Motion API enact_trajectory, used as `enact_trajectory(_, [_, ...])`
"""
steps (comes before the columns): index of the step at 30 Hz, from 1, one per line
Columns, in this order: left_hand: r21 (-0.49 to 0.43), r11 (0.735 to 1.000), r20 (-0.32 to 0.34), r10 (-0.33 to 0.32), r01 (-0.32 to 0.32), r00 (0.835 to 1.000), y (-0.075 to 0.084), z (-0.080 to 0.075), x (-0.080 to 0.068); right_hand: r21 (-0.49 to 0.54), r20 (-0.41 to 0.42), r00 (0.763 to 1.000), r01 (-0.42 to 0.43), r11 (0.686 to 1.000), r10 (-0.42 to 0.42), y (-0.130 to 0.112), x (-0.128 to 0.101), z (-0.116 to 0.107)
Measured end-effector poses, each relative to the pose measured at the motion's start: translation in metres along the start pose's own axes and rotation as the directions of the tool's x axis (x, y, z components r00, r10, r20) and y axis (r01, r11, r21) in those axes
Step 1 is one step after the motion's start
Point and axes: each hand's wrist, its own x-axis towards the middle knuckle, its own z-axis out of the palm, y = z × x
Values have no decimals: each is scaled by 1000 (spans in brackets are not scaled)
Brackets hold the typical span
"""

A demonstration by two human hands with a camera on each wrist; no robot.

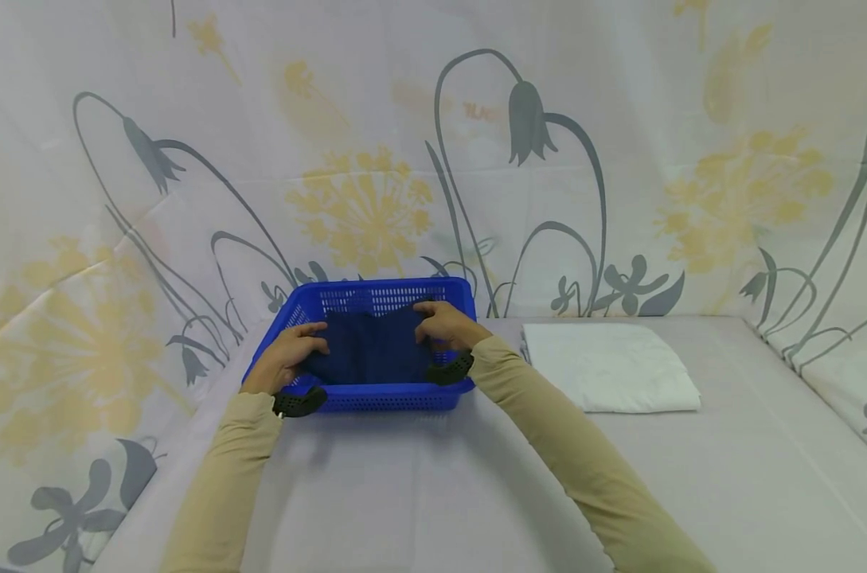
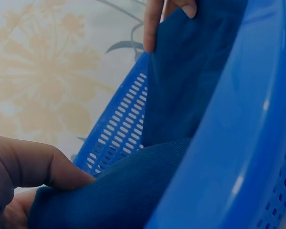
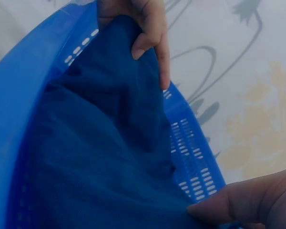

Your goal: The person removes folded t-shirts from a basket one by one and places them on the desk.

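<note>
Hands work inside a blue perforated basket (image 1: 376,394) standing at the far left part of the table (image 1: 476,477), against the flowered backdrop (image 1: 619,159). Dark blue cloth (image 1: 372,346) lies in the basket, spread between both hands. Left hand (image 1: 286,356) grips the left edge of the cloth, thumb pressed onto the fabric with the remaining fingers curled beneath it, as the left wrist view shows. Right hand (image 1: 443,322) pinches the right edge of the cloth near the far right corner of the basket, fingers curled over the fabric. Folded white cloth (image 1: 608,366) lies flat on the table, just right of the basket, apart from it. Both arms wear tan sleeves (image 1: 562,446).
</note>
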Motion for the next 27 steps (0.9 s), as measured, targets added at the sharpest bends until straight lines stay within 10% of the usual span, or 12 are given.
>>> enact_trajectory(27, [-235,968,-25,78,-82,997,19,4,-11,57,-13,990,143,988,-143,-6,-17,-19])
